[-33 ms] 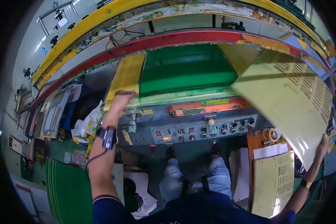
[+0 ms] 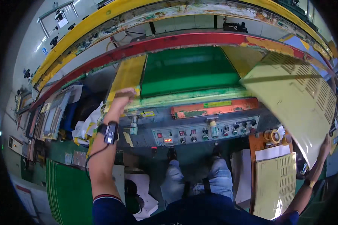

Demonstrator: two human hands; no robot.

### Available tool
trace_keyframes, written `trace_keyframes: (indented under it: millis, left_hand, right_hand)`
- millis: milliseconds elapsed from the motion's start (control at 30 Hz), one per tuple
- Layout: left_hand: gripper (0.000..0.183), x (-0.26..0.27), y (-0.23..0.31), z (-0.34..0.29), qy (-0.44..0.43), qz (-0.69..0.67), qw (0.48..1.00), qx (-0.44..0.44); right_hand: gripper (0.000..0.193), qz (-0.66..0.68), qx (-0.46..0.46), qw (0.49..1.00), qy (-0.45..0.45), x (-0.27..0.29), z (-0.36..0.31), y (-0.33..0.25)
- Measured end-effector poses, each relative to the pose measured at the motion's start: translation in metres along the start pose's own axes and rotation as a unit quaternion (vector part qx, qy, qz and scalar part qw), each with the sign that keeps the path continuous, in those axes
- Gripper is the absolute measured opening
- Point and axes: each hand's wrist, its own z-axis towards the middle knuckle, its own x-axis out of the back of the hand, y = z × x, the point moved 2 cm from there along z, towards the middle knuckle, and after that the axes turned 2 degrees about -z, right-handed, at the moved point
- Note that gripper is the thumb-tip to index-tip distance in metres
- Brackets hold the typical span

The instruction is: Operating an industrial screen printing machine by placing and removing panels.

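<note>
1. Head view, step in hand: as I judge it, you are handling the pale yellow slotted sheet (image 2: pixel 289 97) beside the green panel (image 2: pixel 187 73). Your right hand (image 2: pixel 325 145) supports this sheet, and your left hand (image 2: pixel 124 94) is at the near left corner of the panel, by the yellow strip (image 2: pixel 128 75).

2. Head view, next move: I think it calls for good control of the sheet's far end, because only one hand holds it, and for care that its left corner does not scrape the panel's edge.

3. Head view, place of the sheet: it is tilted in the air at the right, its left corner near the panel's right front. I cannot tell if they touch. Below it are tape rolls (image 2: pixel 273 135) and a similar sheet (image 2: pixel 276 183) on the brown bench (image 2: pixel 252 150).

4. Head view, right arm: it comes from the lower right and rises along the sheet's side. The fingers seem to pinch the sheet's lower right edge; those underneath are hidden.

5. Head view, left arm: it reaches upward from the lower edge, with a dark device (image 2: pixel 109 134) near the wrist, and the hand bends rightward. Its fingers are blurred, so I cannot tell whether they are spread or pressed together.
</note>
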Motion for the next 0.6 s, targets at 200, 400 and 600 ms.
trace_keyframes:
  millis: [200,400,600]
  left_hand:
    - [0.023,-0.022,0.001,0.093,-0.034,0.165,0.986,0.008]
    - [0.025,0.023,-0.034,0.14,0.023,0.193,0.981,-0.012]
    - [0.025,0.011,-0.038,0.14,0.108,0.294,0.947,-0.074]
  right_hand:
    - [0.039,-0.125,-0.02,0.988,0.089,-0.059,0.089,0.058]
    - [0.033,-0.216,0.138,0.962,0.089,-0.092,0.143,0.115]
    - [0.032,-0.249,0.141,0.957,0.041,-0.092,0.135,0.103]
